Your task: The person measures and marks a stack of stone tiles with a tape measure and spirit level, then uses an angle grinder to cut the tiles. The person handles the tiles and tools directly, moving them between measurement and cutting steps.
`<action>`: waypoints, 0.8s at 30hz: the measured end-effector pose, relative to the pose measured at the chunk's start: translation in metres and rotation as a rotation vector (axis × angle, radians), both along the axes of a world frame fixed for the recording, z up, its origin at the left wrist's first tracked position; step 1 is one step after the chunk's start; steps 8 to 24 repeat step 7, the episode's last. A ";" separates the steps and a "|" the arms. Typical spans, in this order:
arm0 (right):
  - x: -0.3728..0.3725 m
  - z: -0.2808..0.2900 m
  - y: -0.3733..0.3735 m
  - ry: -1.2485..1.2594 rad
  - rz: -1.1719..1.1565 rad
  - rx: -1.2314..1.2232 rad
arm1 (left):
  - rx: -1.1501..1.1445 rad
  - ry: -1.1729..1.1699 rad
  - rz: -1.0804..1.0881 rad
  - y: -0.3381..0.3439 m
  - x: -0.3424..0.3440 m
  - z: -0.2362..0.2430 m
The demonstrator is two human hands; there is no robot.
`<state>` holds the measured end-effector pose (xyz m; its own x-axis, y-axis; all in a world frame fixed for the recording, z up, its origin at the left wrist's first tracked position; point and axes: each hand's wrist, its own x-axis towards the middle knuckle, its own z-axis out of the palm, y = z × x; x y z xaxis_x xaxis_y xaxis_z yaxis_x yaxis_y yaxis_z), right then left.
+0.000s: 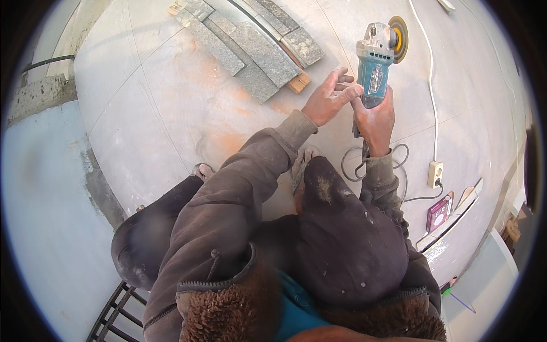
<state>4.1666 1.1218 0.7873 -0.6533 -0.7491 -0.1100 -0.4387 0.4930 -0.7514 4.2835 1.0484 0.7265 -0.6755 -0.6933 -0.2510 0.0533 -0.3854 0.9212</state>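
My right hand (377, 121) is wrapped round the lower body of a teal angle grinder (374, 67), which points away from me. The grinder's round disc (401, 40), with a yellow centre, stands on edge at the head's right side. My left hand (330, 98) is at the left of the grinder, fingers apart and slightly bent, with nothing in the palm. Its thumb reaches to the grinder's casing; I cannot tell if they touch. Left of the grinder lie grey stone cladding strips (265, 57) in a staggered panel, with wood pieces (299, 81) showing under its edge.
The grinder's dark cord (354, 178) loops beside my right forearm to a white extension socket (435, 174), whose white cable (431, 85) runs far ahead. A purple box (437, 215) sits near a pale strip (453, 219) at right. Orange dust (225, 142) marks the floor. A black metal rack (117, 313) stands lower left.
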 end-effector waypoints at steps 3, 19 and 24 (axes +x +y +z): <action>0.003 0.003 0.015 0.046 0.021 0.024 | 0.071 0.089 -0.091 -0.006 -0.029 0.012; -0.021 -0.021 0.026 -0.343 0.188 -0.210 | -0.051 0.023 -0.046 0.009 -0.035 0.000; -0.021 -0.021 0.026 -0.343 0.188 -0.210 | -0.051 0.023 -0.046 0.009 -0.035 0.000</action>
